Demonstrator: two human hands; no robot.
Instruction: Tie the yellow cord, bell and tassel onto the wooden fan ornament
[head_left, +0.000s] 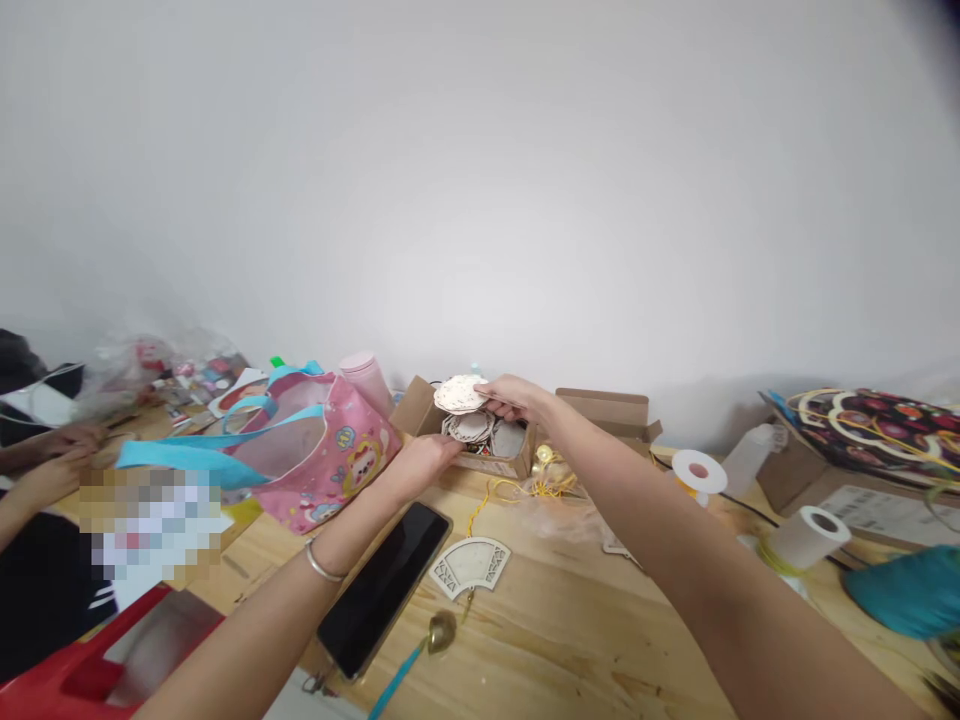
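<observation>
My right hand (pixel 510 395) pinches a pale, round wooden cutout (pixel 459 394) by its right edge, holding it above an opened cardboard box (pixel 502 466). Inside that box lie more pale cutouts (pixel 471 428), partly covered by the raised piece and my fingers. At the box's front left corner, my left hand (pixel 426 462) is closed on the cardboard, its fingertips partly hidden. A fan-shaped wooden cutout (pixel 471 566) with a yellow cord lies on the table in front. Below it hangs a brass-coloured bell (pixel 441 632) with a blue tassel (pixel 397 682).
A black phone (pixel 384 590) lies beside my left forearm. Leftward stand a pink bag (pixel 360 450) and a pink lidded cup (pixel 364 376). White spools (pixel 699 470), teal thread (pixel 904 592) and another cardboard box (pixel 862 510) are at right. Another person's hands (pixel 56 465) are far left.
</observation>
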